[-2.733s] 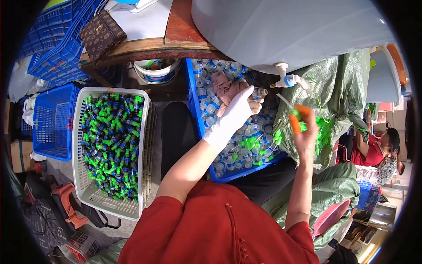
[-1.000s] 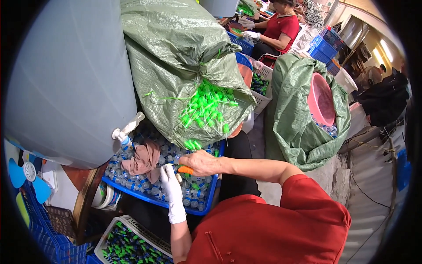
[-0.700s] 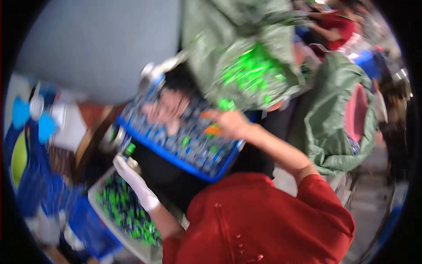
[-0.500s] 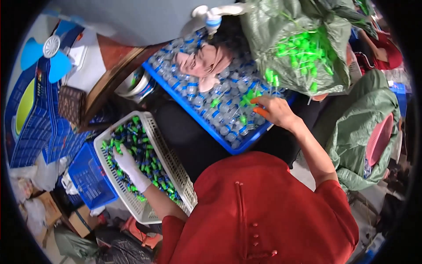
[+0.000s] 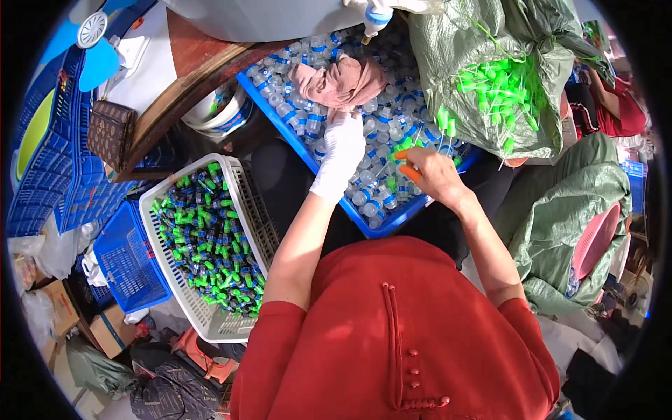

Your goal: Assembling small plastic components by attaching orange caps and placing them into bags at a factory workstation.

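My left hand (image 5: 341,155), in a white glove, reaches into a blue tray (image 5: 297,148) of small clear bottles with blue bands (image 5: 374,133). Its curled fingers are at the lower edge of a crumpled pink cloth (image 5: 343,80); what they grip is hidden. My right hand (image 5: 439,178) hovers over the tray's right part, orange covers on thumb and forefinger. Those two tips are apart, beside green caps with thin clear stems (image 5: 404,147) lying on the bottles. More green caps (image 5: 497,94) fill an open green sack (image 5: 437,52) at the tray's far right.
Left of my legs, a white basket (image 5: 204,325) holds dark, green-capped bottles (image 5: 210,245). A blue basket (image 5: 129,262) stands beyond it. A grey tub (image 5: 266,17) with a white tap (image 5: 376,17) overhangs the tray. Another green sack (image 5: 553,231) lies right; a person in red (image 5: 623,105) is farther off.
My left hand has left the white basket and moved right and forward to the bottle tray, by the pink cloth. The right hand stays almost in place. The view has shifted slightly.
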A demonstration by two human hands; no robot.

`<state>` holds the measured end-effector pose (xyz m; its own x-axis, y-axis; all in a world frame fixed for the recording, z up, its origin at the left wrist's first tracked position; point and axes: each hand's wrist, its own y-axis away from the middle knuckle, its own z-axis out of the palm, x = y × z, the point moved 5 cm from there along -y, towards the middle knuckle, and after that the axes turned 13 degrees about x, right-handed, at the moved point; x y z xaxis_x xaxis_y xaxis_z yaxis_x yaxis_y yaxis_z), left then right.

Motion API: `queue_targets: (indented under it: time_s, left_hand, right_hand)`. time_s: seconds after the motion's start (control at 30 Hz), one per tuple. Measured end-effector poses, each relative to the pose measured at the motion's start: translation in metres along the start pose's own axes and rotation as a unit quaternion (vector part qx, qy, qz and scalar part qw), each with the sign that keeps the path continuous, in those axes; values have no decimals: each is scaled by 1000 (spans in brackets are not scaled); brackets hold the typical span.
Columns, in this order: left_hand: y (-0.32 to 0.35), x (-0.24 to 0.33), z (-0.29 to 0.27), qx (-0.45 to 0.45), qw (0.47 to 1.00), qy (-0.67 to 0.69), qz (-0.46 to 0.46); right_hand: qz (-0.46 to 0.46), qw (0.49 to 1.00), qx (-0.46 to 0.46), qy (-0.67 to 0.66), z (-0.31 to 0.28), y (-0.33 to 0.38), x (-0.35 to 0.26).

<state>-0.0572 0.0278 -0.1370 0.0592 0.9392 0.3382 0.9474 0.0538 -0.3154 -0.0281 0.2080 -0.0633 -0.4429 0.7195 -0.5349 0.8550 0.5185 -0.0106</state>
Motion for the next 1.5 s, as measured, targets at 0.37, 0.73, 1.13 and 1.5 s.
queue_targets:
  time_s: [0.37, 0.73, 1.13, 1.5]
  left_hand:
    - [16, -44, -61, 29, 673, 663, -326]
    - [-55, -1, -30, 49, 409, 884, -221]
    - [-66, 22, -56, -6, 247, 886, -393]
    - [-74, 26, -51, -48, 273, 886, -371]
  right_hand:
    - [-145, 967, 22, 207, 150, -72, -6]
    - [-91, 992, 89, 6, -12, -66, -12]
    - [-80, 910, 361, -189, -201, -89, -89]
    - [33, 945, 242, -215, -143, -121, -41]
